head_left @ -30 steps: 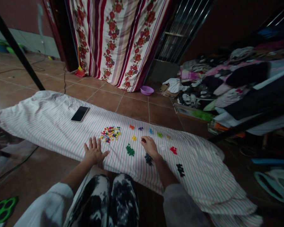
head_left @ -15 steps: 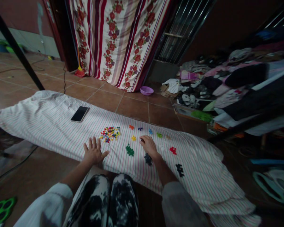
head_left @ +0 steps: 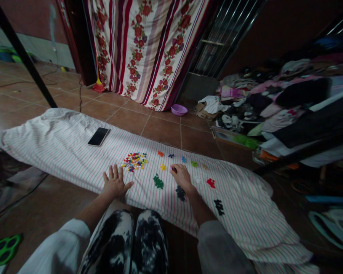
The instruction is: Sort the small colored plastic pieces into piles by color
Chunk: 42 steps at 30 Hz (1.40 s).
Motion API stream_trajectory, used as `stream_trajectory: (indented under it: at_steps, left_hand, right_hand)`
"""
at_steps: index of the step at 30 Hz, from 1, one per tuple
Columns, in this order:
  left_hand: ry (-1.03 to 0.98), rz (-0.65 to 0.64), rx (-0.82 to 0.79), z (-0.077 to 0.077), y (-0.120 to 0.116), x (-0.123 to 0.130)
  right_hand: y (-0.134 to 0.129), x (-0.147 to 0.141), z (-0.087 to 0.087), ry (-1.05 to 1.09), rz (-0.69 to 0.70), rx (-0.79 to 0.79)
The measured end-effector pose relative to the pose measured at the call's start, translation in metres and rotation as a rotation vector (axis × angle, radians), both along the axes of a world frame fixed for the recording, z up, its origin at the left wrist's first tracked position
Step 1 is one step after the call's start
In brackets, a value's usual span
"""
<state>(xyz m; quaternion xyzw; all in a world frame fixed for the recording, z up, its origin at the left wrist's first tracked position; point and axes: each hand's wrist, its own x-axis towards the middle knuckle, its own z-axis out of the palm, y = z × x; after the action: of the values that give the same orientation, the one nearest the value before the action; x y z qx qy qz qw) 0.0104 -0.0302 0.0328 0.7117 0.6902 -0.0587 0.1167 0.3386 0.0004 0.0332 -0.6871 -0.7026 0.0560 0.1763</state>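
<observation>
Our left hand (head_left: 114,183) lies spread on the striped cloth (head_left: 71,148), palm down and fingers apart, holding nothing, just beside the mixed pile (head_left: 135,161) of small coloured pieces. Our right hand (head_left: 182,178) has thumb and forefinger drawn together on a dark brown piece (head_left: 174,169); its exact shape is too small to tell. In the head view, that piece is near the yellow cluster (head_left: 162,167), with the green cluster (head_left: 158,181) and dark grey cluster (head_left: 180,193) nearer to us. We judge these pieces to be very light, stiff and hardly fragile, probably smooth enough to slip or roll if pinched off-centre. They look best taken singly by opposite sides, between fingertip and thumb tip, with gentle pressure. We expect the soft, wrinkled cloth to check rolling somewhat, though a brushing sleeve could scatter neighbours.
</observation>
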Motion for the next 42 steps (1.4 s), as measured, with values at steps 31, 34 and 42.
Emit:
stream_trajectory:
  at_steps: [31, 34, 42]
  left_hand:
    - [-0.040, 0.011, 0.003, 0.000, 0.001, 0.002]
    - [-0.048, 0.006, 0.004, -0.001, 0.001, 0.002]
    - [-0.052, 0.006, 0.028, -0.002, 0.000, 0.002]
  right_hand:
    - [0.066, -0.161, 0.022, -0.068, 0.310, -0.124]
    - [0.070, -0.164, 0.019, -0.066, 0.224, -0.110]
    - [0.073, -0.174, 0.026, -0.099, 0.149, -0.132]
